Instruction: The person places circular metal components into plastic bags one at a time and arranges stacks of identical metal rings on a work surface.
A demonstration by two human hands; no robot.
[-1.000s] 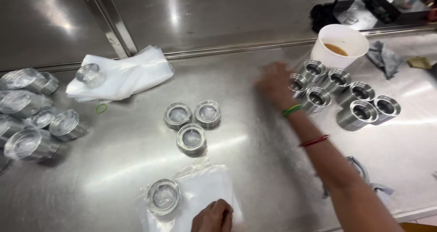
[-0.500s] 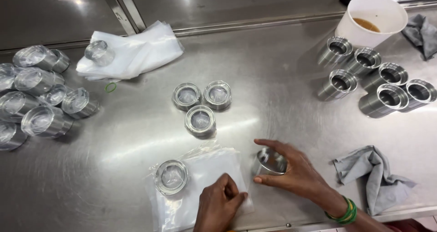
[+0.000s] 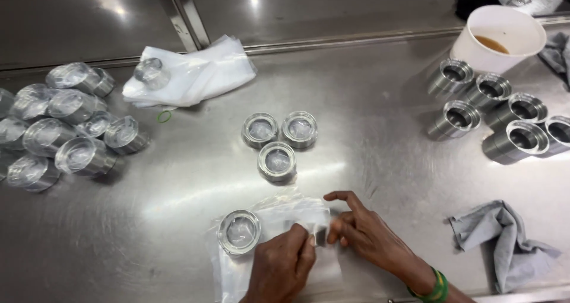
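At the table's six o'clock edge, the left hand (image 3: 284,267) rests knuckles-up on a clear plastic bag (image 3: 270,261), its fingers curled and pinching a small metal ring part (image 3: 321,235) through the film. The right hand (image 3: 363,232), at about three o'clock from the part, is half closed, thumb and fingertips touching the same part, index finger stretched out above. A bagged ring (image 3: 238,232) lies just beside the left hand at ten o'clock.

silver rings (image 3: 277,160), grey cloth (image 3: 504,243), white cup (image 3: 504,35)
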